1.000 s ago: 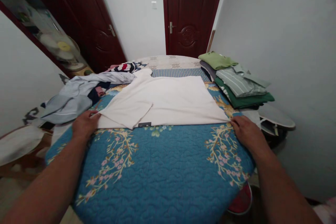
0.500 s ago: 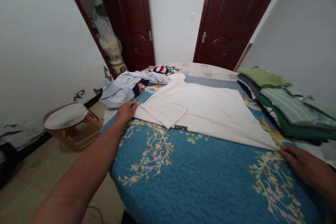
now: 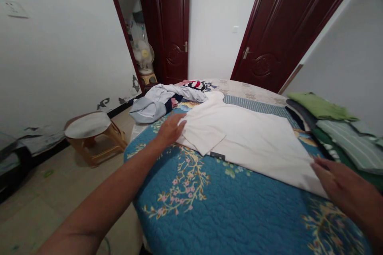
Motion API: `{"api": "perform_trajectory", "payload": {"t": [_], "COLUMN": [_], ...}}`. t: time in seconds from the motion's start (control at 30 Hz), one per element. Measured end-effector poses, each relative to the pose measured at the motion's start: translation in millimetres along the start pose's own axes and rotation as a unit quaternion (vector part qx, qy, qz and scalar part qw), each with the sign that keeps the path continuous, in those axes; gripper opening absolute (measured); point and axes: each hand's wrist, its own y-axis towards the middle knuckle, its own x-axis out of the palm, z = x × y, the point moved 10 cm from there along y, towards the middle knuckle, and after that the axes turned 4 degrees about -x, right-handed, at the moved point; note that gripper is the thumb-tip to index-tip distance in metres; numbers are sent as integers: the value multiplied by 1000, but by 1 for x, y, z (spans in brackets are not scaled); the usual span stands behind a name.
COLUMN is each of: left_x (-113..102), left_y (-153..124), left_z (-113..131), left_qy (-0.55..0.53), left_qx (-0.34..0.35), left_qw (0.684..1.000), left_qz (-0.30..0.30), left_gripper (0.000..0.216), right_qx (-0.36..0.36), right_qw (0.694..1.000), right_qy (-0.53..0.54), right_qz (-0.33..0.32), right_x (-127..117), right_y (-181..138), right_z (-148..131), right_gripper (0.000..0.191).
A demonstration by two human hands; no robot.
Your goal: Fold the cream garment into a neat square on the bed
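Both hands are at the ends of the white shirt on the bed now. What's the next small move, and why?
Probably fold the left end inward toward the middle. The left hand already rests on the white shirt at its folded-in sleeve, the right hand lies flat at the opposite end, and the shirt is spread flat on the blue quilt.

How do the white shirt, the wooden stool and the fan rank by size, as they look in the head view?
1. White shirt, the largest by far, under both hands.
2. Wooden stool.
3. Fan, the smallest, but it stands farther away, so its true size is unsure.
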Motion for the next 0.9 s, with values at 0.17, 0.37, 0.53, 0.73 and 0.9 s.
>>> {"api": "perform_trajectory", "payload": {"t": [0.17,0.37,0.53,0.73,0.9], "left_x": [93,118,114,82,88], "left_y": [-17,-40,-22,88,160], "left_z": [69,69,56,1,-56], "left_qy": [68,144,80,27,62], "left_qx": [91,108,103,-27,-200], "left_qw": [979,959,968,997,975], "left_qz": [-167,-220,-215,-61,-74], "left_gripper": [63,72,60,38,34], "right_qx": [-69,-13,-1,20,25], "right_qw": [996,980,976,977,980], "right_qy": [-25,-118,-132,-124,-117], "right_qz": [-58,-158,-171,-169,-160], "right_x": [68,144,146,145,146], "right_y": [64,45,39,43,42], "right_z": [-115,-101,-97,-101,-100], "right_gripper": [67,64,63,61,61]}}
